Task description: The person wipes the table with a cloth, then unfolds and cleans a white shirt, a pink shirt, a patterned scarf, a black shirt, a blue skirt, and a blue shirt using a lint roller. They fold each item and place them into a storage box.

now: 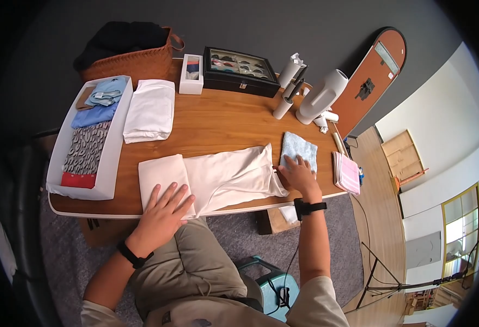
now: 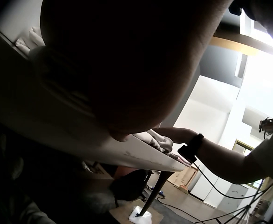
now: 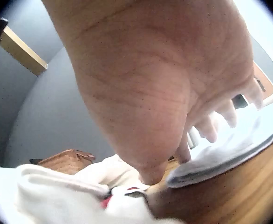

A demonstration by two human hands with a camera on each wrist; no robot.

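Note:
A cream cloth garment (image 1: 228,177) lies along the front of the table, its left end folded over into a flat panel. My left hand (image 1: 168,205) rests on that panel with fingers spread. Beside the garment's right end is a folded light blue towel (image 1: 298,146); the fingers of my right hand (image 1: 302,177) touch it, while the thumb points down close to the garment's edge. In the right wrist view a small red and dark patch (image 3: 107,201) shows at the garment's end. The left wrist view is mostly dark, with the left hand hiding the cloth.
A white box (image 1: 113,180) of folded clothes stands at left, near a folded white cloth (image 1: 149,111). Behind are a woven basket (image 1: 136,64), a small white box (image 1: 191,87) and a black display case (image 1: 239,86). White bottle-like object (image 1: 322,98) and pink cloth (image 1: 346,173) stand right.

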